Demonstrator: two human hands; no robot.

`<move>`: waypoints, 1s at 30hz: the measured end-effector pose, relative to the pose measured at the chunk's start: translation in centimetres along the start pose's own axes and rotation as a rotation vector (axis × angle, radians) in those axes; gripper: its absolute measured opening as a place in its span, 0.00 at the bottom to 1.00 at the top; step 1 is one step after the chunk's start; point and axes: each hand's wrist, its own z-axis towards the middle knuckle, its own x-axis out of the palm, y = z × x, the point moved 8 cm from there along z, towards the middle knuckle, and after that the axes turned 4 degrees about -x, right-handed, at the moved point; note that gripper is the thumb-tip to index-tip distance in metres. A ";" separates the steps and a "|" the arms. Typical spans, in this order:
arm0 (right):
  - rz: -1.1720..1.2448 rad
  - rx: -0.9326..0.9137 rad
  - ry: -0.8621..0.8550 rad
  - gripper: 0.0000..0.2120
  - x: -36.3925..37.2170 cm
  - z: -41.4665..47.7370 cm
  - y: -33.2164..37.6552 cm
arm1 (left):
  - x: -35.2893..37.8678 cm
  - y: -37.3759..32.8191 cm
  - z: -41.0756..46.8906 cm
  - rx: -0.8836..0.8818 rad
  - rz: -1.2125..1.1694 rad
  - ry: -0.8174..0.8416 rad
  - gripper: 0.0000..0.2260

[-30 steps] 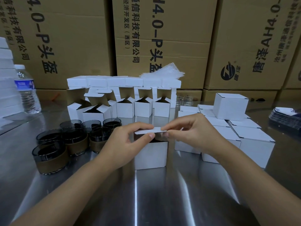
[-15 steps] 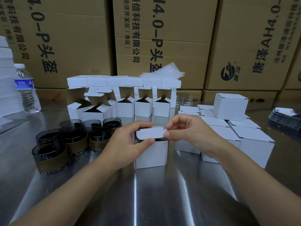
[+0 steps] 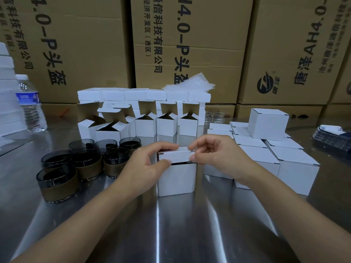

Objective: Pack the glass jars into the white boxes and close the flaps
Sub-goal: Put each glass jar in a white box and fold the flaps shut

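A small white box (image 3: 176, 179) stands on the steel table (image 3: 171, 224) in front of me. Its top flap (image 3: 174, 156) is folded forward and down, with a dark gap still showing under the flap's edge. My left hand (image 3: 150, 162) pinches the flap's left end, thumb in front and fingers on top. My right hand (image 3: 218, 154) pinches the flap's right end. Whatever is inside the box is hidden. Several dark glass jars (image 3: 57, 183) with brown bands stand at the left.
A row of open white boxes (image 3: 144, 126) stands behind. Closed white boxes (image 3: 296, 175) are grouped at the right, one stacked on top (image 3: 267, 124). A water bottle (image 3: 30, 105) stands far left. Large cardboard cartons (image 3: 190, 44) wall the back. Dark flat cards (image 3: 334, 135) lie far right.
The top flap has swung from level down over the box's front edge. Both hands have followed it down, still pinching its ends.
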 end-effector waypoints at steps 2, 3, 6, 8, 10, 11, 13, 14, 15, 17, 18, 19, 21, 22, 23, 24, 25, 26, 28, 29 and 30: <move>-0.026 -0.004 0.003 0.10 0.1 0.0 0.1 | 0.0 0.1 0.0 -0.004 -0.010 0.001 0.19; -0.034 -0.003 0.003 0.10 0.1 0.0 0.1 | 0.1 0.1 0.0 -0.006 -0.007 0.002 0.19; -0.043 0.005 -0.005 0.10 0.1 -0.1 0.0 | 0.1 0.1 0.0 -0.008 -0.003 -0.001 0.19; -0.048 0.003 -0.008 0.10 0.1 -0.1 0.1 | 0.0 0.0 0.0 0.007 0.019 -0.008 0.20; -0.049 -0.001 -0.011 0.10 0.1 -0.1 0.1 | -0.1 -0.1 0.0 0.015 0.042 -0.011 0.20; -0.048 -0.002 -0.013 0.10 0.0 -0.1 0.2 | -0.1 -0.2 0.0 0.017 0.052 -0.010 0.20; -0.052 -0.004 -0.014 0.10 0.0 -0.1 0.2 | 0.0 -0.2 0.0 0.019 0.066 -0.005 0.20; -0.054 -0.006 -0.013 0.10 0.0 -0.1 0.2 | 0.0 -0.2 0.0 0.017 0.066 -0.003 0.20; -0.055 -0.008 -0.013 0.10 -0.1 -0.2 0.3 | -0.1 -0.2 0.0 0.015 0.062 -0.002 0.20; -0.055 -0.007 -0.018 0.10 -0.2 -0.1 0.3 | -0.1 -0.1 0.0 0.008 0.046 -0.001 0.21; -0.058 -0.001 -0.022 0.10 -0.3 -0.1 0.3 | -0.1 -0.1 0.0 0.005 0.042 -0.001 0.21; -0.063 0.008 -0.022 0.09 -0.4 -0.1 0.2 | -0.1 0.0 0.0 0.004 0.042 -0.002 0.21; -0.076 0.028 -0.014 0.09 -0.6 -0.1 0.1 | -0.1 0.1 0.0 -0.002 0.061 -0.005 0.20; -0.078 0.034 -0.007 0.08 -0.6 -0.1 0.0 | -0.1 0.2 0.0 -0.005 0.076 -0.007 0.19; -0.079 0.039 0.000 0.08 -0.6 -0.1 0.0 | -0.1 0.2 0.0 -0.004 0.089 -0.008 0.19; -0.079 0.043 0.007 0.08 -0.7 -0.1 0.0 | -0.2 0.1 0.1 0.000 0.094 -0.009 0.19; -0.076 0.048 0.012 0.08 -0.6 -0.1 -0.1 | -0.2 0.1 0.1 0.005 0.092 -0.009 0.19; -0.070 0.053 0.016 0.08 -0.6 0.0 -0.2 | -0.2 0.0 0.1 0.007 0.091 -0.008 0.19; -0.062 0.067 0.026 0.08 -0.5 0.0 -0.4 | -0.2 -0.1 0.1 0.005 0.092 -0.006 0.19; -0.065 0.071 0.029 0.07 -0.4 -0.1 -0.4 | -0.2 -0.1 0.1 0.003 0.091 -0.008 0.19; -0.069 0.067 0.031 0.07 -0.4 -0.1 -0.4 | -0.1 -0.1 0.1 0.002 0.088 -0.010 0.19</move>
